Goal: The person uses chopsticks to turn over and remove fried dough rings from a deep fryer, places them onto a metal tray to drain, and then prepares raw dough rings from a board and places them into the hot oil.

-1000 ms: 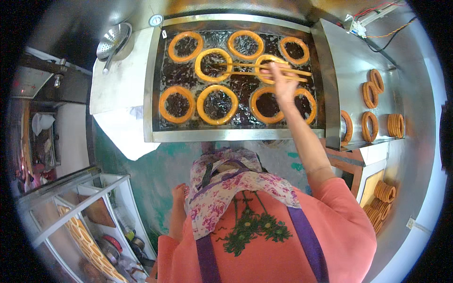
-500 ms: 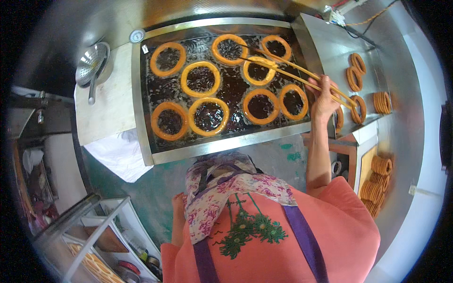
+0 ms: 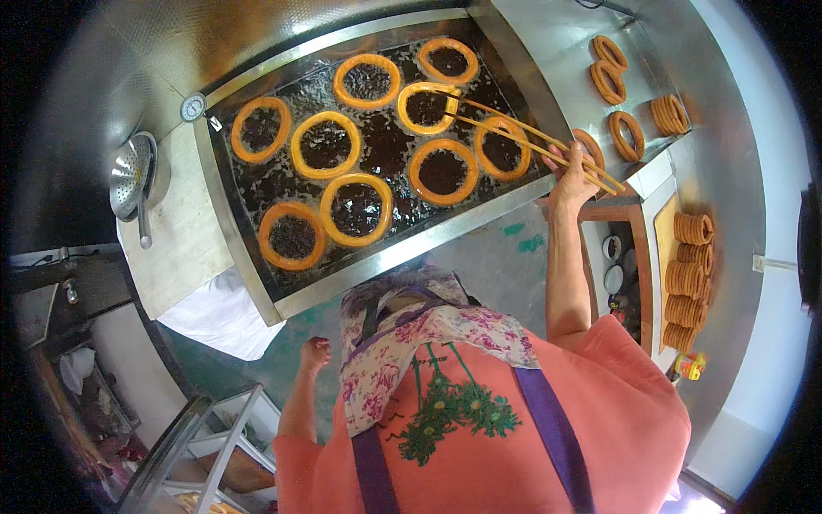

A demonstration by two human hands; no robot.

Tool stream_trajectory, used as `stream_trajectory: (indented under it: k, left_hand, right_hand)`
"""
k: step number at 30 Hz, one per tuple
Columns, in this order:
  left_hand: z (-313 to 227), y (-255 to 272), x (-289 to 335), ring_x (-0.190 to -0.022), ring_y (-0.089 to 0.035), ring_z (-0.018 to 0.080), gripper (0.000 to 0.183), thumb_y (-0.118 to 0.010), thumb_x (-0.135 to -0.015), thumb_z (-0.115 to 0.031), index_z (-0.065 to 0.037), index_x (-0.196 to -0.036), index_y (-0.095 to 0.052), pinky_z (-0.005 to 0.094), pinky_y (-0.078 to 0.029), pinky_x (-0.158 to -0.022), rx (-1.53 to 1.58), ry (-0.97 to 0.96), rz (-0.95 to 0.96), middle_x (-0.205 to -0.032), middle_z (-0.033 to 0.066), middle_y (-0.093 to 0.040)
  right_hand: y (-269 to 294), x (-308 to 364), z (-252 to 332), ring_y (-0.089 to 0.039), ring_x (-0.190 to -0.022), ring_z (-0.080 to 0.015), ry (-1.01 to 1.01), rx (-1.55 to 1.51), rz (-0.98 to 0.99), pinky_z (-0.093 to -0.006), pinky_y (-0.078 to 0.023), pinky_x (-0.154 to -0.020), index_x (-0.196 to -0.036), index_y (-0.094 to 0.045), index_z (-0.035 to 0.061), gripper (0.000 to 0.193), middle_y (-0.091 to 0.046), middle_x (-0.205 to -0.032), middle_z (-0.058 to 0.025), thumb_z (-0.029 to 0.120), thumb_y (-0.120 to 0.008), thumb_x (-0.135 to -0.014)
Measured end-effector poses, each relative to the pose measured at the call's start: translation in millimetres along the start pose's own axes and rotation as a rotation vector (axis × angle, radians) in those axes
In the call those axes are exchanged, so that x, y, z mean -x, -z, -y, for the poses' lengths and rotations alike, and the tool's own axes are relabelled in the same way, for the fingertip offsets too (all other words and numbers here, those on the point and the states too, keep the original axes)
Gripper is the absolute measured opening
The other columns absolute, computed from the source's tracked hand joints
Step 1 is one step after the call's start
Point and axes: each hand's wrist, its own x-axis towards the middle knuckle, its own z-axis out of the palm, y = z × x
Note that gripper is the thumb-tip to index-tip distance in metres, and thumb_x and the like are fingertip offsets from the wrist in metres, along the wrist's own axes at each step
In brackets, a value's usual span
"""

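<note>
Long wooden chopsticks [image 3: 535, 141] are gripped in my right hand [image 3: 572, 178], which is over the fryer's right front corner. Their dark tips reach the right side of a pale yellow dough ring [image 3: 428, 108] floating in dark oil; whether they pinch it I cannot tell. Several other golden to orange-brown rings float around it, among them a ring [image 3: 503, 149] directly below the chopsticks. The fryer [image 3: 411, 248] has a broad metal rim. Away from the oil, my left hand [image 3: 316, 352] hangs beside the floral apron, fingers curled closed, with nothing visible in it.
Fried rings [image 3: 626, 137] lie or stand on a metal tray [image 3: 556, 73] to the right, with stacked rings [image 3: 685, 278] below. A perforated skimmer [image 3: 133, 176] rests in a bowl on the white left counter [image 3: 184, 248]. A dial thermometer [image 3: 193, 106] sits at the fryer's corner.
The whole view has turned and shifted. The chopstick tips have come to the pale ring's right edge, with the ring turned in the oil. My left hand shows farther out from the apron.
</note>
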Motion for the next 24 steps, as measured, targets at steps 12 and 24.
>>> stream_trajectory:
  k: [12,24]
  left_hand:
    - [-12,-26,-2,-0.048,-0.047,0.014,0.015,-0.047,-0.082,-0.01,-0.008,-0.091,-0.059,0.0273,-0.037,-0.04,0.83,0.18,0.258,-0.064,0.0006,-0.051]
    - [-32,-141,48,-0.06,-0.057,0.0163,0.02,-0.049,-0.086,-0.013,-0.006,-0.102,-0.059,0.0273,-0.046,-0.049,0.089,-0.095,-0.278,-0.081,0.0089,-0.063]
  right_hand:
    - [36,5,68,-0.066,-0.069,-0.0233,-0.011,0.173,0.228,-0.0326,-0.058,-0.056,-0.089,-0.057,-0.0044,0.022,-0.063,-0.08,-0.0163,0.017,-0.059,-0.087]
    - [69,22,-24,-0.066,-0.064,-0.021,-0.279,-0.012,0.301,-0.0306,-0.056,-0.053,-0.086,-0.058,-0.0035,0.014,-0.063,-0.075,-0.0126,0.01,-0.061,-0.085]
